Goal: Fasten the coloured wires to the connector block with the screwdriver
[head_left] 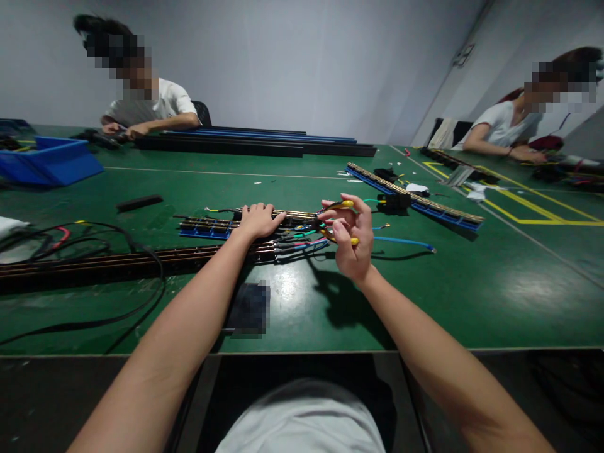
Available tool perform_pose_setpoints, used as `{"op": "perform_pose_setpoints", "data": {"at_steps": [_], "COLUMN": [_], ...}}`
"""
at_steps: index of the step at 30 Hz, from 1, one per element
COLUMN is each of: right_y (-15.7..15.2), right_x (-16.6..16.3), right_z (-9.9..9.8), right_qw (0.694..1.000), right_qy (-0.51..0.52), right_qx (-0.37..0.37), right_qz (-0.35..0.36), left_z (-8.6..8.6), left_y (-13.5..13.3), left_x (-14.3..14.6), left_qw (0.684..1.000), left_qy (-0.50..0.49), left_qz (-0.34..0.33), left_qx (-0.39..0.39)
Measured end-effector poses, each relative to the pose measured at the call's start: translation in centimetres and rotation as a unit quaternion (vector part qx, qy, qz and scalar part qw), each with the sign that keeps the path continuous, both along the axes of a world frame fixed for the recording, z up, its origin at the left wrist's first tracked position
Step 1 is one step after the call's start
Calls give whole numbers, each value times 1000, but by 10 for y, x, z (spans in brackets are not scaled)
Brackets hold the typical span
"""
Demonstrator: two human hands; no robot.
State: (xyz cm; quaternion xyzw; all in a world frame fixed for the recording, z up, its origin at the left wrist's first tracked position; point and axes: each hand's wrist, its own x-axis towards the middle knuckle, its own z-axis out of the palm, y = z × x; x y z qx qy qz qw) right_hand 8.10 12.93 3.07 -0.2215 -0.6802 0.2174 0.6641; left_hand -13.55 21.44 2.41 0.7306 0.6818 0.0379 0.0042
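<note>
My left hand (258,221) lies flat with its fingers stretched out, pressing on a blue-and-black rail (207,228) that carries brass-coloured strips. In my right hand (353,242) is a pair of yellow-handled pliers (346,204), gripped by the handles. The jaws point left, to the right end of the rail, where they are partly hidden; whether they bite on anything I cannot tell. Several coloured wires (302,242) come out near there, and a blue wire (403,241) reaches right under my hand. A longer dark rail (117,264) lies nearer me.
A second blue rail (448,212) lies slantwise at right, with a black connector (394,203) against it. Black cable (158,296) loops at left. A dark flat object (248,308) sits by my left forearm. A blue bin (51,163) stands far left. Two people work across the table.
</note>
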Motion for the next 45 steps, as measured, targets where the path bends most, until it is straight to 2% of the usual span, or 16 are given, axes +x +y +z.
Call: {"op": "perform_pose_setpoints", "data": {"at_steps": [6, 9, 13, 17, 19, 22, 25, 31, 38, 45], "right_y": [3, 5, 7, 6, 4, 0, -2, 1, 13, 22], "right_x": [-12, -13, -10, -11, -12, -10, -6, -5, -3, -1], "right_z": [-13, -19, -18, -13, -11, -7, -3, -2, -6, -18], "right_qw": [999, 995, 971, 940, 950, 981, 991, 997, 993, 990], "right_qy": [-47, -98, -210, -288, -269, -191, -113, 9, -12, -112], "right_qx": [-28, -14, 88, 164, 144, 45, -22, -54, -108, -86], "right_qz": [2, 15, 76, 84, 71, -8, -73, -55, -53, -18], "left_z": [1, 2, 4, 6, 5, 3, 1, -1, 3, 5], "left_y": [-1, -2, -3, -5, -5, -3, -2, 0, -2, -5], "left_x": [1, 2, 3, 3, 3, 2, 1, -1, 1, 3], "left_qw": [1000, 1000, 1000, 1000, 1000, 1000, 1000, 1000, 1000, 1000], "left_qy": [-1, -1, -1, 0, 1, 0, -3, -2, 4, 0], "left_qz": [-1, -1, 1, 1, 2, 2, -4, -5, -2, -2], "left_qx": [1, -1, -3, -5, -6, -2, 4, 7, -1, -6]}}
